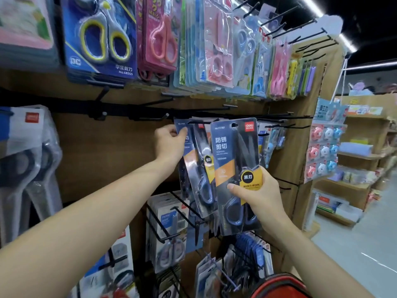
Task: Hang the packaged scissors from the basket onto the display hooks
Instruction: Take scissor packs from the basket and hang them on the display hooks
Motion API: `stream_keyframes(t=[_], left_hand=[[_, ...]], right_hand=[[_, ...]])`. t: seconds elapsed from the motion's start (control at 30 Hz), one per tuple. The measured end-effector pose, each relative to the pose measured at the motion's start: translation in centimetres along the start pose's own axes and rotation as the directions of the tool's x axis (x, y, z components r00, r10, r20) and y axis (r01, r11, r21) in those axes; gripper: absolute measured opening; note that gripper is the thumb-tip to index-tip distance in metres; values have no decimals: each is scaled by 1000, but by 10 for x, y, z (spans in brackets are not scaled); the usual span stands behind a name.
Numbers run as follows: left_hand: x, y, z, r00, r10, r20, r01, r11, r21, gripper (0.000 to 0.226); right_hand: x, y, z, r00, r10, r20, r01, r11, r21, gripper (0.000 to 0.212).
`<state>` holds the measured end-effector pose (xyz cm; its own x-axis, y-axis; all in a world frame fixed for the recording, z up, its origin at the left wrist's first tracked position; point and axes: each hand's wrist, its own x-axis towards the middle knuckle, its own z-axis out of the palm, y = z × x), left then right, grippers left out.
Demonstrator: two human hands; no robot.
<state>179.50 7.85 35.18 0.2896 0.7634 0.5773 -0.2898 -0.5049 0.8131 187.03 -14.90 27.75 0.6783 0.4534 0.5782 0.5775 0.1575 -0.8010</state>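
Midair, scissors pack (235, 160) in right hand (255, 194); left hand (169, 145) on hung pack (199, 168)

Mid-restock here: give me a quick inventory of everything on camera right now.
Dark blue carded scissors pack: one, black blades, blue handles, held before the middle hook row.
Matching hanging packs: at least two, dark blue, middle hook, left of the held pack.
Blue card with yellow-handled scissors: one in front, upper left.
Pink card with pink scissors: one in front, upper row.
Pastel scissors packs: many, upper hooks, right.
Red basket: one, bottom right corner.
Left hand: pinches the hanging packs' top.
Right hand: grips the held pack's lower half.
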Motion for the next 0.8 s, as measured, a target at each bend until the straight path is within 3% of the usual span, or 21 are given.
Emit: stream_keyframes(t=[0.33,0.6,0.67,0.8], left_hand=[[-4,-18,-14,996,6,92,-2,999,-43,13],[6,-36,-21,994,-107,36,109,993,-46,14],[-1,-35,-22,999,-50,7,50,999,-13,14],[-28,-28,-23,962,254,-104,-246,965,88,15]], right_hand=[[21,-14,7,993,-33,111,45,993,-107,42],[29,-5,25,987,-58,150,69,995,-70,52],[29,1,28,988,-103,112,110,992,-64,61],[21,11,32,982,-188,-28,185,980,-71,66]])
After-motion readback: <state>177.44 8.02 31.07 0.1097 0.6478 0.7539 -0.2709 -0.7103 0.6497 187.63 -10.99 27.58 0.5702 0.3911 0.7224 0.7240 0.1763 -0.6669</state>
